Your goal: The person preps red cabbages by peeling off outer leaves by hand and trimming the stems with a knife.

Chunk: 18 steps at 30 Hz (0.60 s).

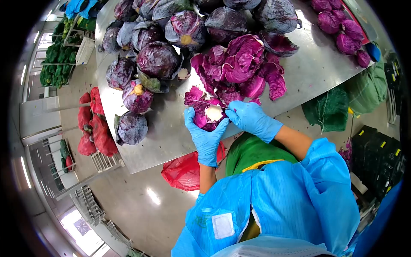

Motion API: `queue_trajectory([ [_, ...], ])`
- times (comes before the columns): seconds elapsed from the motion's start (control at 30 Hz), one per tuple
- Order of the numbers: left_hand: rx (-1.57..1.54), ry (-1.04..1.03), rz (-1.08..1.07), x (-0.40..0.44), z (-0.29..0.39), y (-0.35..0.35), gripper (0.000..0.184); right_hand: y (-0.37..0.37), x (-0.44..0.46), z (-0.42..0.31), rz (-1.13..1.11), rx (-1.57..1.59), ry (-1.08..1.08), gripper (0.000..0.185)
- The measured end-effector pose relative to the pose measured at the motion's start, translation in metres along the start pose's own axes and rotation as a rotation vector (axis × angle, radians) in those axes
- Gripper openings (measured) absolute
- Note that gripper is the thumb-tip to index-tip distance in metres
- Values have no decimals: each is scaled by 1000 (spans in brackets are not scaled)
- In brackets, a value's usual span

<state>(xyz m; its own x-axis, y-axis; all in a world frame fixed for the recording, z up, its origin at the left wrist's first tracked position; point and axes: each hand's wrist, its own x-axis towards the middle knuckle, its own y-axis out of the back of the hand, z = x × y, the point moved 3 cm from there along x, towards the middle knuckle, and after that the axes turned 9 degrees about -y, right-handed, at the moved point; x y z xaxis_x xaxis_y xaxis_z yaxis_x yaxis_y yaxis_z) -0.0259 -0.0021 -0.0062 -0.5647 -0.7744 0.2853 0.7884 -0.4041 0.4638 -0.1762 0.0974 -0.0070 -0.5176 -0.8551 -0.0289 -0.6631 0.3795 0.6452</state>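
Near the front edge of a metal table (pixel 167 145), my left hand (pixel 205 139), in a blue glove, holds a purple cabbage (pixel 200 116) with its pale cut base facing up. My right hand (pixel 252 120), also gloved, is closed round the handle of a thin knife; its blade (pixel 209 103) lies across the cabbage's far side. The handle is mostly hidden by my fingers. Just beyond my hands lies a heap of loose purple leaves (pixel 244 64). Whole dark cabbages (pixel 158 60) are piled at the back and left of the table.
Trimmed purple cabbages (pixel 349 36) lie at the far right. A green sack (pixel 327 109) and black crates (pixel 376 154) stand to the right of the table. Red net sacks (pixel 100 128) are off to the left, and a red net bag (pixel 184 171) hangs below the front edge.
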Motion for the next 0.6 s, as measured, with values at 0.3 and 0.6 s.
queue_trajectory([
  [0.3,4,81,-49,7,9,0,111,-11,7,2,115,-109,111,20],
  [0.6,141,2,-61,8,10,-2,107,-6,16,0,-36,-192,146,20],
])
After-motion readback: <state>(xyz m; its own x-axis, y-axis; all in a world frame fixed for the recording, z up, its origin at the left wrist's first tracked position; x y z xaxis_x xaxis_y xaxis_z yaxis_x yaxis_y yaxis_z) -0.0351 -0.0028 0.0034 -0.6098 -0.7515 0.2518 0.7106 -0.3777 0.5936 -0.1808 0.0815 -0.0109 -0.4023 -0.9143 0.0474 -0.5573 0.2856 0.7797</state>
